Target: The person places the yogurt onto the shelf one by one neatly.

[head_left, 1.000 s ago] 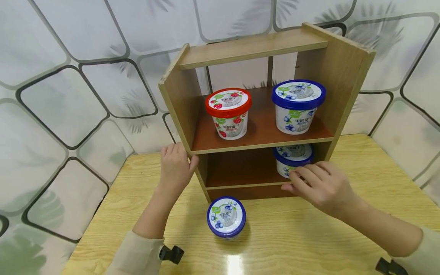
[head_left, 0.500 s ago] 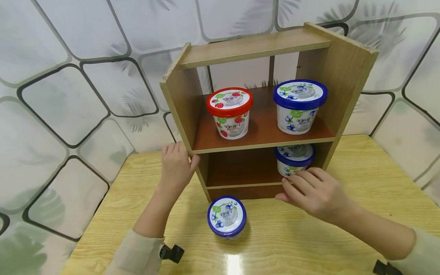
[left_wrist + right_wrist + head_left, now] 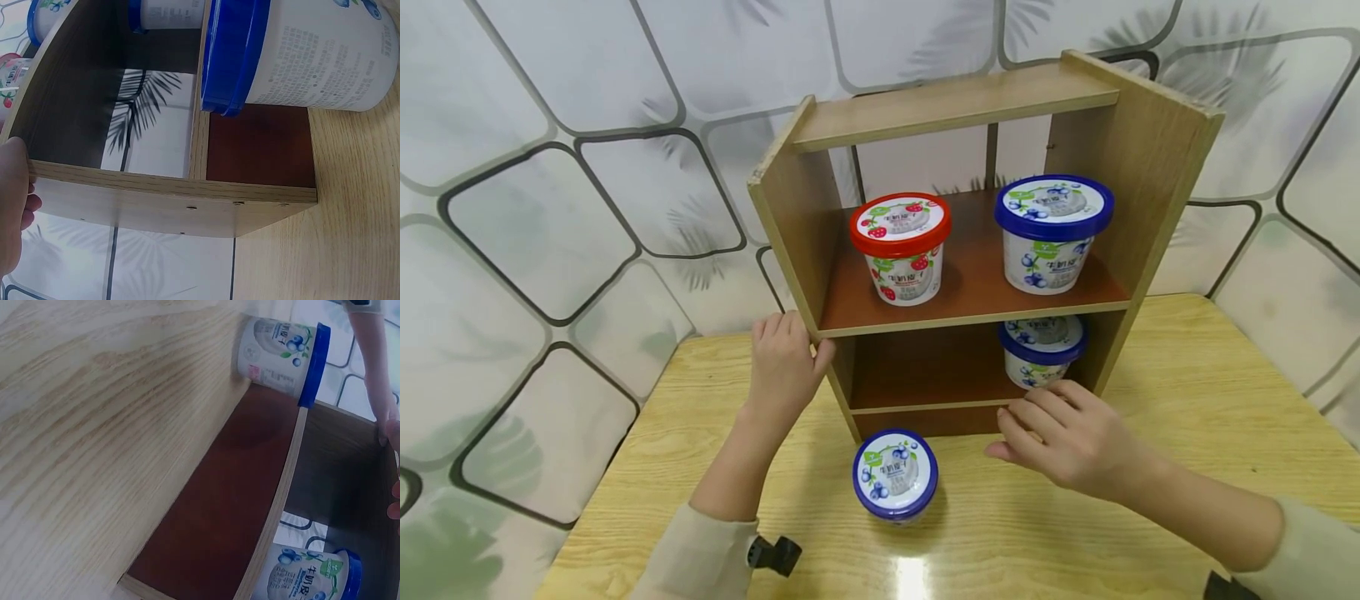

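My left hand (image 3: 786, 358) grips the front edge of the left side panel of a small wooden shelf unit (image 3: 977, 100). Just in front of the lower shelf, my right hand (image 3: 1067, 433) hovers with loosely curled fingers and nothing in them. Behind it, a blue-lidded blueberry tub (image 3: 1043, 340) stands at the right of the lower shelf, its base partly covered by the hand. Another blueberry tub (image 3: 895, 475) stands on the table before the unit; the left wrist view shows a blue-lidded tub (image 3: 312, 56) close up.
On the upper shelf are a red-lidded strawberry tub (image 3: 901, 250) at left and a larger blue-lidded tub (image 3: 1054, 237) at right. The unit stands on a wood-grain table (image 3: 1210, 383), with a patterned white wall covering (image 3: 535, 233) behind.
My right hand has drawn away from the tub on the lower shelf, moving left and slightly down towards the front. The left hand and the tubs have stayed in place.
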### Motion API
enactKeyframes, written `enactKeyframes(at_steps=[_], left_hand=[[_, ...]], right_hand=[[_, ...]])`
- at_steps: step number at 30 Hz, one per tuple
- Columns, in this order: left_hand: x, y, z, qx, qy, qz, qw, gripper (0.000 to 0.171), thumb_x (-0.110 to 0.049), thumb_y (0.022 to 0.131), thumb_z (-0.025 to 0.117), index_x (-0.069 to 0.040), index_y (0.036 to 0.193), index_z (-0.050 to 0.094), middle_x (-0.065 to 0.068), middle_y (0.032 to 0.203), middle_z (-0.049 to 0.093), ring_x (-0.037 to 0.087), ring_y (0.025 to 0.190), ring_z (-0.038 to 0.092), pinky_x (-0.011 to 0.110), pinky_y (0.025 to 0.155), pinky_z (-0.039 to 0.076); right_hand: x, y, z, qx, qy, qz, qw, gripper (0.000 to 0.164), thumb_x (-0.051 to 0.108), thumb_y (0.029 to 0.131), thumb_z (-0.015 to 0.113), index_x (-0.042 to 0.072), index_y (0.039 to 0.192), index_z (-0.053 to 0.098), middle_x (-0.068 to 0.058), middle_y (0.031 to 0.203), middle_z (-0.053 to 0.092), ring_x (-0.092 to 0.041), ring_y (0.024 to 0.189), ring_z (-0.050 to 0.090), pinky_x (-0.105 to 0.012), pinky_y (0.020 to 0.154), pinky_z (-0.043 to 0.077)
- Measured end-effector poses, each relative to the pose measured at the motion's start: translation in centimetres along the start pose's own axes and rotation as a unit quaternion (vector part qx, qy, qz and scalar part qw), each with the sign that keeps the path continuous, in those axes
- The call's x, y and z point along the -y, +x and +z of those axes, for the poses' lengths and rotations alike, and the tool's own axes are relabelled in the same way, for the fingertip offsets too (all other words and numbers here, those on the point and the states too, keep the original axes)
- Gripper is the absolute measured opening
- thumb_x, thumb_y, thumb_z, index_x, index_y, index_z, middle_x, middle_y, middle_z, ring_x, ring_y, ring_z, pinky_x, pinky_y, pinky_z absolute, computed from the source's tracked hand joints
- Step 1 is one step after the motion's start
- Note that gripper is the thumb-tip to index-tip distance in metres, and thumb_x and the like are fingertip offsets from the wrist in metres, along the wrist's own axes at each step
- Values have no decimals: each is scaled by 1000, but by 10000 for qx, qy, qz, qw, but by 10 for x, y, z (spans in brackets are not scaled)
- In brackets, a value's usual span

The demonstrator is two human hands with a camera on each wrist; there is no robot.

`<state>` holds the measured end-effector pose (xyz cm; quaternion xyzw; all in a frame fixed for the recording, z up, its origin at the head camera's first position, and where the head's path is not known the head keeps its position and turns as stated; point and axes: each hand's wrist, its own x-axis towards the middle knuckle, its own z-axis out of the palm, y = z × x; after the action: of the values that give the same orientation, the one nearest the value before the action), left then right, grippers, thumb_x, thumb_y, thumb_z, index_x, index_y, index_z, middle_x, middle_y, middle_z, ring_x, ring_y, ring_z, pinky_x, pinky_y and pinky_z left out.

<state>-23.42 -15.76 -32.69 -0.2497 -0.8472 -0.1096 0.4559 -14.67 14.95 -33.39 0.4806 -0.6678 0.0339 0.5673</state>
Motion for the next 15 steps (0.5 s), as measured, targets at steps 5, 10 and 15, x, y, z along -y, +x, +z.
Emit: enactKeyframes(at_steps=[5,10,15], left_hand=[[0,0,0,1,-18,14,10000,20,-18,81,53,-2,72,45,12,61,48,33,63,47,43,66,35],[0,0,-1,6,-17,23,10000,20,-18,82,52,-2,72,45,12,61,48,34,64,48,43,65,35],[0,0,0,-9,-33,53,10000,19,-18,82,52,-2,73,45,12,61,48,34,64,48,43,66,35]], right_hand=[[4,2,4,-92,58,-79,9999,43,32,97,48,2,71,65,-7,64,65,-22,51,58,-34,47,46],[8,6,8,-154,148,-202,9996,41,30,97,48,3,72,65,-6,64,65,-20,53,58,-32,48,45],[13,9,11,-155,234,-298,9992,40,29,97,47,4,72,65,-5,65,64,-19,54,59,-31,49,45]])
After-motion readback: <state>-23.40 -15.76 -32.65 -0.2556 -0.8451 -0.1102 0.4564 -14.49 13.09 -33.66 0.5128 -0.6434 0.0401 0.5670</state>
